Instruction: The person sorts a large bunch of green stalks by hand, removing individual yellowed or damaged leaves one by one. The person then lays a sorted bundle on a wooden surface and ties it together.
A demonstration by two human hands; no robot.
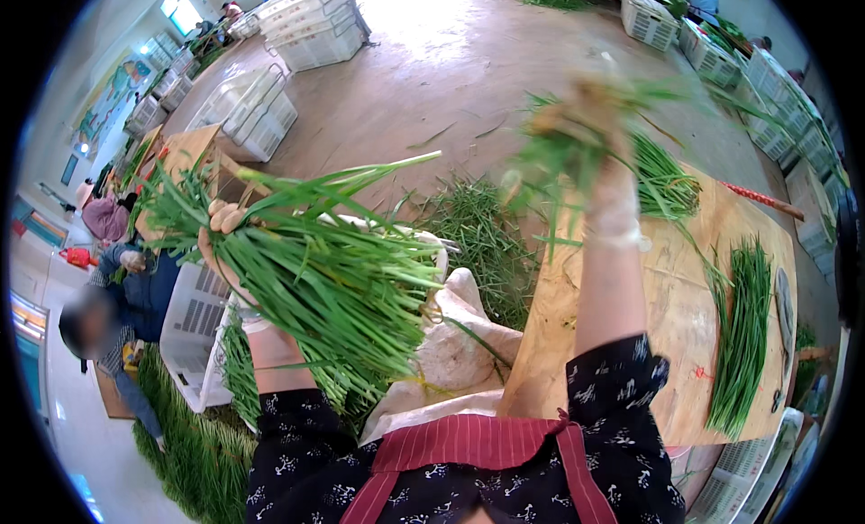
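My left hand is closed round a thick bunch of long green leafy stalks, whose pale ends point to the right. White cloth lies below the bunch, across my lap. My right hand, blurred, is raised over the far edge of a wooden board and holds some loose green leaves. Just right of it, a smaller bundle of green stalks rests on the board's far end. A long, neat bundle of green stalks lies at the board's right side.
Cut leaves are heaped on the floor ahead. A white plastic crate stands at left, beside a co-worker and a large spread of green stalks. Stacked crates stand farther off. A red-wrapped handle juts past the board.
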